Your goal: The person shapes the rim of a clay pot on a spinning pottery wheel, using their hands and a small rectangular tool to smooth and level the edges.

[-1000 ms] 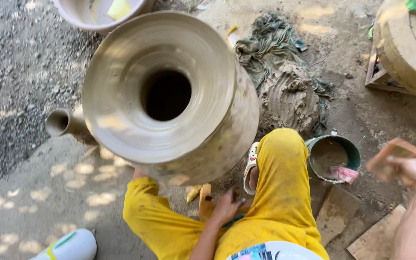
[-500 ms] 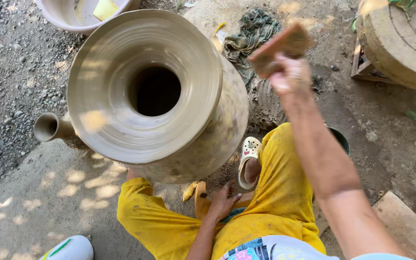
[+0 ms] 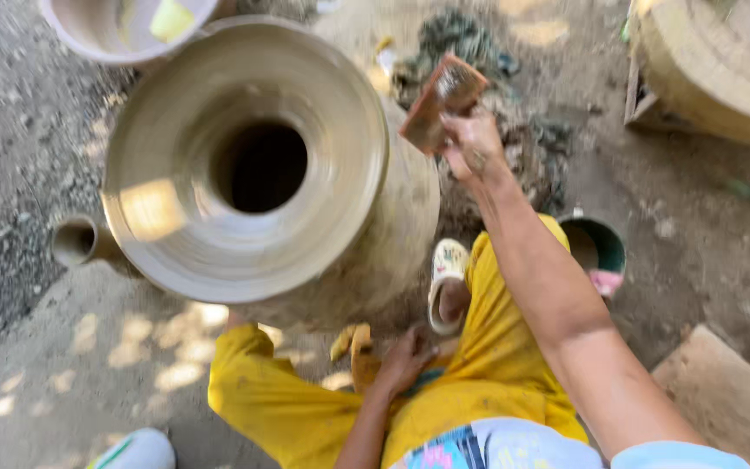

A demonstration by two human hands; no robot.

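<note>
- Legs in yellow trousers are filling the lower centre of the frame, folded close under the pot, probably to keep the body tight against the work.
- Left hand is resting low in the lap with fingers loosely spread, clamped on nothing that shows; yellowish scraps are lying just beside it.
- Sandal is sitting right of the pot's base, a green bucket further right, seemingly kept within arm's reach.
- Right hand is reaching up in the upper centre, fingers closed round a flat reddish-brown paddle, tilted and held just beside the pot's shoulder.
- Pot is taking up the centre left: large, grey-brown clay, wide flared rim, dark round mouth, smooth wet-looking wall, slightly blurred.
- Small clay spout is showing at its left.
- Pale basin is lying at the upper left, and a clay mound at the upper right.
</note>
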